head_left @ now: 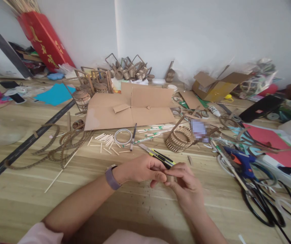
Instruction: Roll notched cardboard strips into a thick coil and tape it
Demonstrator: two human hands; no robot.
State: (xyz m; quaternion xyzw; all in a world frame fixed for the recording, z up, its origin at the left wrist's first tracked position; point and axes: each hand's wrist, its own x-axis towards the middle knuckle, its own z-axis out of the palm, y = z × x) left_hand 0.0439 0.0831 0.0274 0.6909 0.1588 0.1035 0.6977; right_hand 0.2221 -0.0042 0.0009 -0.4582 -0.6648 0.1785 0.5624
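Yellow-and-black utility knife (158, 156) lies on the pale wooden floor (59, 200) just beyond the fingertips, blade end pointing away to the left. It looks set down within easy reach. Whether its near end touches the fingers cannot be told.

Both hands meet near the floor's near edge, in front of the body. The left hand (141, 169), with a purple-strapped wristwatch (111, 177) on its wrist, is curled nearly closed, thumb pressed to the forefinger in a tight pinch. The right hand (183, 181) comes in from the other side, fingers bent and also drawn shut, its tips against those of the left. Such a fingertip grip suits something very small, but whatever sits between them is hidden.

Further out, towards the wall edge, a flattened brown cardboard sheet (130, 108) lies open. Scattered short pale wooden sticks (105, 139) and a white tape ring (122, 136) lie between it and the hands. A round slatted cardboard basket (178, 138) stands to the right of these, and a blue hot-glue gun (239, 161) rests near the right edge.
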